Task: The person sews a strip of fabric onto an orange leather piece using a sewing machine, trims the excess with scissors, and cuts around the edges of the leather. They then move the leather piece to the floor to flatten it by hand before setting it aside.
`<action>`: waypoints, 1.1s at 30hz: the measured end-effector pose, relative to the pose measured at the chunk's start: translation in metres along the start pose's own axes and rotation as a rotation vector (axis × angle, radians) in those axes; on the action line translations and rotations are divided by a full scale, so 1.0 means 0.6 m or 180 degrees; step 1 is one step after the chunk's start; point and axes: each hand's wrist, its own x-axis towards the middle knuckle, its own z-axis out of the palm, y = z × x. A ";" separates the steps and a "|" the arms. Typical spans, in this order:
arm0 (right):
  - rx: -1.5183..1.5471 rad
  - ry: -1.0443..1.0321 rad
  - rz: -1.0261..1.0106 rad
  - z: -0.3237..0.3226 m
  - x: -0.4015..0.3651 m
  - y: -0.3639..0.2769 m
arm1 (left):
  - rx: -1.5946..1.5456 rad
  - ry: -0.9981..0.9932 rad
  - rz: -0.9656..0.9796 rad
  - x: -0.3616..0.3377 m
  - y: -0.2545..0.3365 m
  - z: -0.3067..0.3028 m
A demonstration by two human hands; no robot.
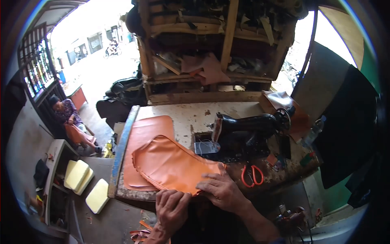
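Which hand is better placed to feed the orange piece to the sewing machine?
Probably right: the right hand lies flat on the orange piece nearest the sewing machine; the left hand holds its near edge.

No legible text, label, brand or number anywhere. Black sewing machine (pixel 248 126): any maker's marking too blurred to read. Plastic bottle (pixel 315 131) at table's right edge: label too small to make out. Street shopfronts (pixel 95 40) in background: signs washed out by glare, unreadable. Orange vinyl piece (pixel 170 164): showed plain surface, no print.
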 end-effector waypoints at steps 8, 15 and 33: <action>0.0562 0.0780 -0.0496 -0.057 0.077 -0.143 | -0.1446 0.0501 -0.1116 0.081 -0.018 -0.148; 0.0642 0.0875 0.0342 -0.117 0.008 -0.191 | -0.2195 0.0764 -0.1646 0.140 -0.013 -0.189; 0.0353 0.1126 -0.0339 -0.235 0.017 -0.189 | -0.0606 -0.0675 0.0198 0.230 0.133 -0.270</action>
